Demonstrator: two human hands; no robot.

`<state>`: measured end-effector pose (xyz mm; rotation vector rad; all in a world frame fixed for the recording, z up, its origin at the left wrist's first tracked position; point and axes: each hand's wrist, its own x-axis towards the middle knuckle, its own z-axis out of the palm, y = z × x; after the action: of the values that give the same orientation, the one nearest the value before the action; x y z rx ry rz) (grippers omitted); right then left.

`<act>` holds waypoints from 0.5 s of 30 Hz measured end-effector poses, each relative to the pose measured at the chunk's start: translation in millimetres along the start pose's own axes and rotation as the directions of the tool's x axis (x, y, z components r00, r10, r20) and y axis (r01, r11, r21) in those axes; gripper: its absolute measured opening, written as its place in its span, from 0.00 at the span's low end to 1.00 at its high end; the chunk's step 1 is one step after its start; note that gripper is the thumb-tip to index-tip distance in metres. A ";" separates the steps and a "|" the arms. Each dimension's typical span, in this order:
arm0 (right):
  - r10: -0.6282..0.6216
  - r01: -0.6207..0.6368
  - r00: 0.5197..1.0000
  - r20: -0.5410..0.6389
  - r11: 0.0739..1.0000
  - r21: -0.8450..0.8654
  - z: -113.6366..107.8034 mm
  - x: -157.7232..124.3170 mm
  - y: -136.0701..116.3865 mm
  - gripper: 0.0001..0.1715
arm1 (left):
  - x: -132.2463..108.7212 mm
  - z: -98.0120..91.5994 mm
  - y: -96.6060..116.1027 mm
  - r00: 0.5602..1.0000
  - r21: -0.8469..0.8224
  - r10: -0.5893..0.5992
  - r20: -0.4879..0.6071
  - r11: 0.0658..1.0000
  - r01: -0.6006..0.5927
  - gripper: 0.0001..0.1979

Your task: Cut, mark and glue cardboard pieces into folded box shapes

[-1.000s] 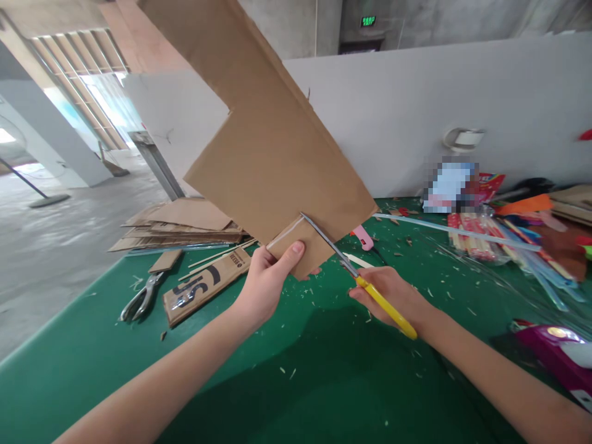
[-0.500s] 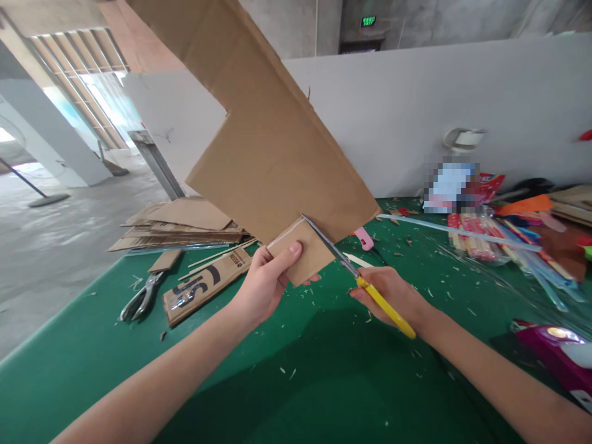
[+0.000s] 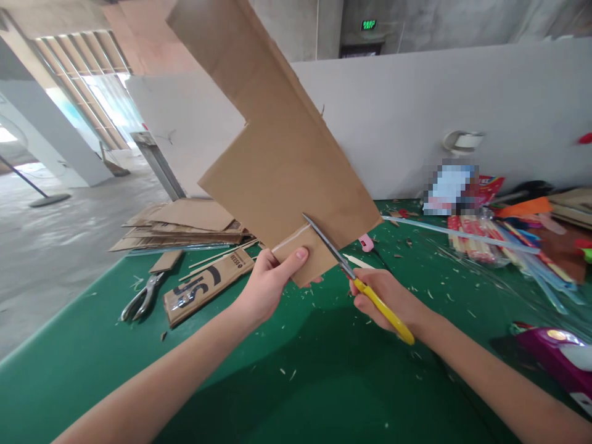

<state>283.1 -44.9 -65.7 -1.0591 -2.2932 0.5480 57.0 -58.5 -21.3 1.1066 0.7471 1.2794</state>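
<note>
A large L-shaped sheet of brown cardboard (image 3: 287,154) is held up, tilted, above the green table. My left hand (image 3: 272,280) pinches its lower edge, thumb on the near face and fingers behind. Beside the thumb, a pale line runs along the top of a squarish lower flap. My right hand (image 3: 386,299) grips yellow-handled scissors (image 3: 379,305). Their blades lie at the cardboard along the right side of that flap, the tip pointing up and left. How far the blades are apart is hard to make out.
On the green table (image 3: 259,394), a cardboard stack (image 3: 185,216), pliers (image 3: 143,296) and a printed cardboard strip (image 3: 208,287) lie left. A pink cutter (image 3: 366,242) lies behind the scissors. Packaged sticks (image 3: 476,237) and a purple device (image 3: 555,351) are right.
The upper part of the cardboard has swung to the right and lower. The scissors have shifted slightly left and down, staying at the flap's side. My left hand keeps its hold.
</note>
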 end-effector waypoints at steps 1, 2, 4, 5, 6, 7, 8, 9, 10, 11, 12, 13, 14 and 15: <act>0.003 -0.004 1.000 -0.018 1.000 -0.014 0.2 0.0 -0.2 0.24 | -0.2 0.6 0.1 1.000 0.000 -0.001 -0.001 1.000 0.001 0.18; 0.007 -0.008 0.999 -0.034 1.000 -0.028 0.3 0.0 -0.5 0.24 | -0.5 1.3 0.3 1.000 0.001 0.000 -0.001 1.000 0.000 0.19; 0.011 -0.013 0.999 -0.050 0.999 -0.043 0.1 0.2 -1.5 0.25 | -1.1 2.7 1.0 1.000 0.002 0.003 0.002 1.000 -0.003 0.19; 0.009 -0.011 0.999 -0.049 0.999 -0.045 -0.2 0.4 -2.1 0.26 | -1.5 3.3 1.3 1.000 0.002 0.002 0.003 1.000 -0.002 0.19; 0.005 -0.007 0.999 -0.045 0.999 -0.044 -0.6 0.6 -2.9 0.26 | -1.8 3.9 1.5 1.000 0.002 -0.001 0.003 1.000 0.001 0.18; 0.002 -0.004 0.999 -0.042 0.999 -0.043 -1.0 0.9 -3.6 0.26 | -2.0 4.3 1.6 1.000 0.001 -0.002 -0.001 1.000 0.002 0.18; 0.000 -0.002 0.999 -0.042 0.999 -0.044 -1.3 1.1 -4.4 0.25 | -2.2 4.7 1.6 1.000 -0.002 -0.003 -0.005 1.000 0.003 0.18; 0.000 -0.002 0.999 -0.044 0.999 -0.046 -1.7 1.3 -5.0 0.25 | -2.3 5.0 1.7 1.000 -0.006 -0.007 -0.010 1.000 0.007 0.18; 0.003 -0.005 0.999 -0.043 0.999 -0.046 -1.9 1.3 -5.5 0.25 | -2.2 5.3 1.7 1.000 -0.011 -0.010 -0.016 1.000 0.010 0.18; 0.009 -0.011 0.999 -0.040 0.999 -0.043 -2.0 1.3 -5.8 0.24 | -2.1 5.4 1.7 1.000 -0.019 -0.013 -0.020 1.000 0.013 0.18; 0.013 -0.015 0.999 -0.036 0.999 -0.040 -2.1 1.1 -5.8 0.24 | -1.9 5.4 1.8 1.000 -0.030 -0.016 -0.023 0.999 0.016 0.18; 0.017 -0.018 0.999 -0.032 0.999 -0.035 -2.0 0.9 -5.7 0.24 | -1.7 5.3 2.0 0.999 -0.042 -0.019 -0.026 0.999 0.018 0.18; 0.021 -0.021 0.999 -0.028 0.999 -0.029 -1.9 0.7 -5.4 0.24 | -1.5 5.1 2.3 0.999 -0.053 -0.022 -0.029 0.998 0.021 0.18; 0.025 -0.025 0.999 -0.023 0.999 -0.020 -1.8 0.5 -5.1 0.24 | -1.4 4.7 2.5 0.999 -0.063 -0.026 -0.031 0.998 0.024 0.18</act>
<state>281.2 -47.4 -61.3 -1.0996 -2.2733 0.5208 60.2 -61.0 -17.6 1.0260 0.7376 1.2932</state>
